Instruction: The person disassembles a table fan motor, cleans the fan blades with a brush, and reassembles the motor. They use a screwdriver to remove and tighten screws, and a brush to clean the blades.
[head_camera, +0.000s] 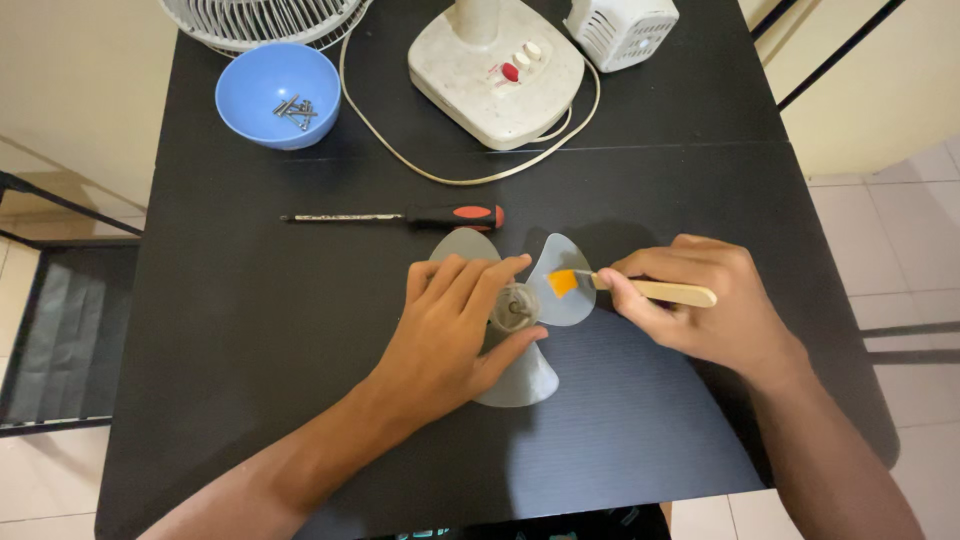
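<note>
— Holding the translucent grey plastic three-bladed fan propeller (520, 385) down, is that what the left hand (455, 325) is doing?

— Yes. It is lying flat over the propeller's hub in the middle of the black table (250, 330), fingers spread narrowly and pressing, thumb curling round the near side of the hub. Nothing is being gripped; the palm is simply pinning the piece.

— And the right hand (700, 305)?

— It is closing around the pale wooden handle of a small brush with orange bristles (640, 288), pinched between thumb and forefingers. The bristle tip is touching the upper right blade, just beside the hub.

— How should this brushing be going, in your view?

— I am judging that short strokes running from the hub outward would suit, with the left hand keeping steady pressure so that the thin blade is not flexing or spinning under the brush. Light pressure seems wise, since the blade looks thin.

— What is lying around them?

— A screwdriver with a red and black handle (400, 216) is resting just beyond the propeller. Farther back, a round blue plastic bowl (277, 95) is holding several dark screws. A cream fan base with round buttons (495, 70) is standing at the far edge, its cord looping across the table, with a white wire grille (260, 20) and a white motor housing (622, 30) to either side.
</note>
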